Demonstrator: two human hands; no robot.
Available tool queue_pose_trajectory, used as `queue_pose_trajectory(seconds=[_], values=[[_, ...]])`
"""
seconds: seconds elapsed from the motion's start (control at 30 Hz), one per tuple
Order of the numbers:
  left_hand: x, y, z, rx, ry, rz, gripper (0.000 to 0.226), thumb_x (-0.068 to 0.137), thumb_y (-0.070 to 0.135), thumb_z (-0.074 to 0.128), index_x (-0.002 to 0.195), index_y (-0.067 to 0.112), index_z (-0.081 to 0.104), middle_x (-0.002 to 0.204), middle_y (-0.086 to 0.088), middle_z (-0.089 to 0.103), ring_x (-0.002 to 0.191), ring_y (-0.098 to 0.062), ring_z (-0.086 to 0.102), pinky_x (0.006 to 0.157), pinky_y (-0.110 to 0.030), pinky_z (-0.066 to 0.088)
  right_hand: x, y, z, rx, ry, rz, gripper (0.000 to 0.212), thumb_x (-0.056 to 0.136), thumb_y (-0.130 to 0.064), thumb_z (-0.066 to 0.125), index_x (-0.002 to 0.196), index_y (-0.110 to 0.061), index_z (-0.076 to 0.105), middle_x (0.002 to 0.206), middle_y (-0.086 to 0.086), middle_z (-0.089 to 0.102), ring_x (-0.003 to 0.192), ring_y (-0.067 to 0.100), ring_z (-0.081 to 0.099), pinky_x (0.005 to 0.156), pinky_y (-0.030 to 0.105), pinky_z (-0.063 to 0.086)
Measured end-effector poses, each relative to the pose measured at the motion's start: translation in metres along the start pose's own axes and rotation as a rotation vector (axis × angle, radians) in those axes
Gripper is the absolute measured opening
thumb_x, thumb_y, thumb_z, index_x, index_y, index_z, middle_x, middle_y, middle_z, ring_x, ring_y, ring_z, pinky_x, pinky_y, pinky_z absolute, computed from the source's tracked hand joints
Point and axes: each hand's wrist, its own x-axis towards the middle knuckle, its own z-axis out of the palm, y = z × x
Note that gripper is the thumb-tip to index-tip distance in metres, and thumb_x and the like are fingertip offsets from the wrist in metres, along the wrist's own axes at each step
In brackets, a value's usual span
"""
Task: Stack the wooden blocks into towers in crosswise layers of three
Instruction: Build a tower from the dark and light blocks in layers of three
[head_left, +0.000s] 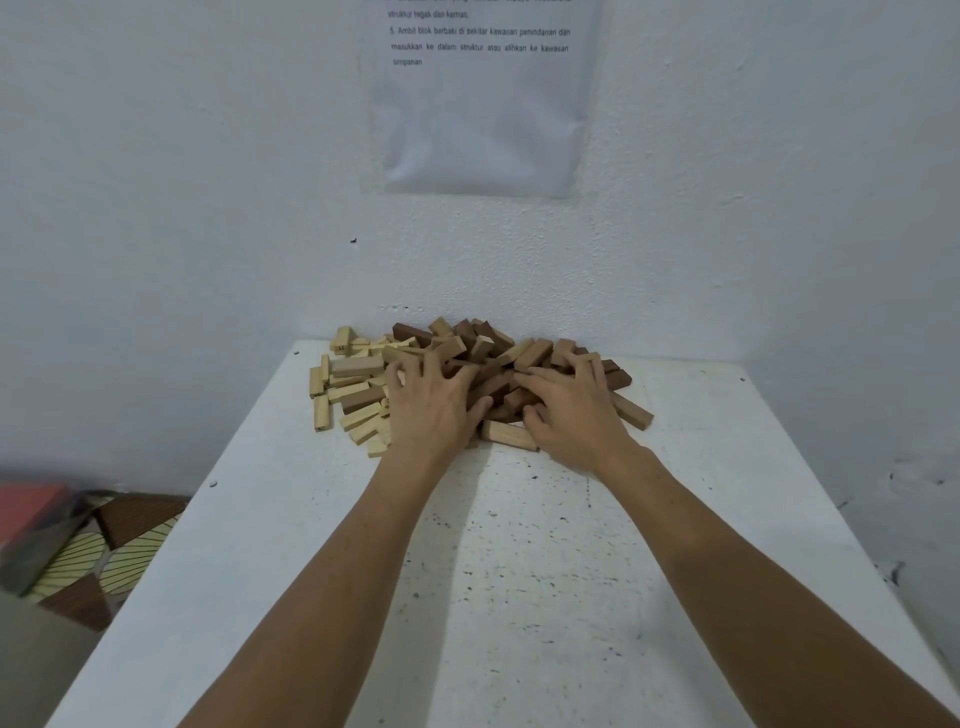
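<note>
A loose heap of wooden blocks (470, 343) lies at the far end of the white table (519, 571), against the wall. Pale blocks (353, 382) make up its left side, dark brown ones (618, 378) the middle and right. My left hand (434, 405) lies on the heap's middle with fingers spread and bent over the blocks. My right hand (571, 405) lies beside it on the right part, fingers spread and curved over the blocks. Neither hand plainly holds a single block. A light block (509, 435) lies between my wrists at the heap's near edge. No tower stands anywhere.
The table is speckled with dark marks and has bare surface between the heap and me. A printed sheet (483, 98) hangs on the wall above. Left of the table, a patterned floor (83, 566) and a red object (31, 509) lie below.
</note>
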Motion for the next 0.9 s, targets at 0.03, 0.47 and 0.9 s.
queue_pose_trajectory(seconds=[0.03,0.47,0.9], values=[[0.000,0.000,0.000,0.005,-0.006,-0.012,0.046,0.096,0.062,0.041,0.133,0.038,0.053,0.135,-0.007,0.050,0.124,-0.033,0.043,0.106,-0.047,0.025,0.001,-0.001,-0.001,0.025,-0.002,0.006,0.050,0.088,-0.038,0.046,0.134,-0.025,0.059,0.132,-0.010,0.062,0.133,0.032,0.034,0.114,0.054,0.021],[0.005,-0.006,0.002,-0.060,-0.105,-0.003,0.053,0.092,0.064,0.048,0.141,0.044,0.043,0.134,-0.005,0.053,0.128,-0.032,0.038,0.109,-0.047,0.024,0.008,-0.018,0.000,0.174,0.000,0.038,0.056,0.091,-0.033,0.061,0.144,-0.022,0.048,0.133,-0.001,0.059,0.131,0.029,0.032,0.113,0.043,0.023],[-0.006,-0.018,-0.007,-0.748,-0.005,0.115,0.054,0.076,0.030,0.080,0.127,0.022,0.066,0.108,0.002,0.051,0.102,-0.017,0.052,0.096,-0.038,0.046,0.007,-0.015,-0.009,0.312,0.009,-0.031,0.049,0.086,-0.038,0.069,0.132,-0.025,0.058,0.128,-0.006,0.058,0.119,0.022,0.042,0.105,0.041,0.037]])
